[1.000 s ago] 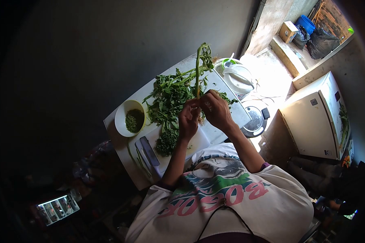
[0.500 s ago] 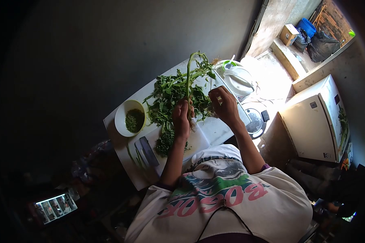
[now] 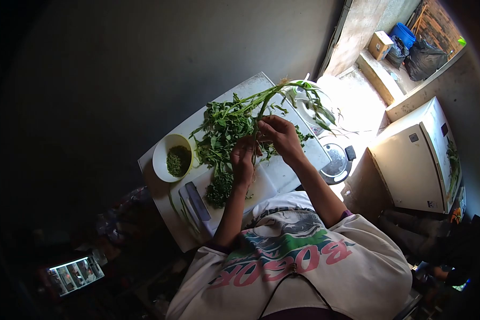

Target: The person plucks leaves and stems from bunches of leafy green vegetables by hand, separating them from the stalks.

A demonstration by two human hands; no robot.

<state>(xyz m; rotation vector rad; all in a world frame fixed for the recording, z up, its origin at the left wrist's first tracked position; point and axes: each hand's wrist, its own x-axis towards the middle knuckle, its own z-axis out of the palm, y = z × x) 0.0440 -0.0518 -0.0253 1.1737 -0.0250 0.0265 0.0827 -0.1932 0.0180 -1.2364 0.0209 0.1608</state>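
Note:
Between my hands rises a long green leafy stalk [image 3: 266, 104] with roots at its lower end, its leafy top bending over to the right. My left hand [image 3: 242, 162] is closed around the lower stalk. Just above it, my right hand [image 3: 281, 137] pinches the same stalk. A pile of leafy greens [image 3: 224, 130] lies behind my hands on the white table [image 3: 162, 141]. Chopped greens [image 3: 220, 189] sit on a white cutting board [image 3: 261, 186], close to my left wrist. A flat bluish-grey blade-like thing [image 3: 196, 201] rests at the board's left side.
A white bowl [image 3: 161, 159] with finely chopped greens stands at the table's left. Right of the table are a white lidded appliance [image 3: 304, 109] and a round lidded pot [image 3: 335, 162]. A small white fridge [image 3: 408, 160] stands further right. A lit screen [image 3: 76, 274] shows at lower left.
The stalk's top has swung from upright over to the right. My right hand has moved left and up onto the stalk, close to my left hand.

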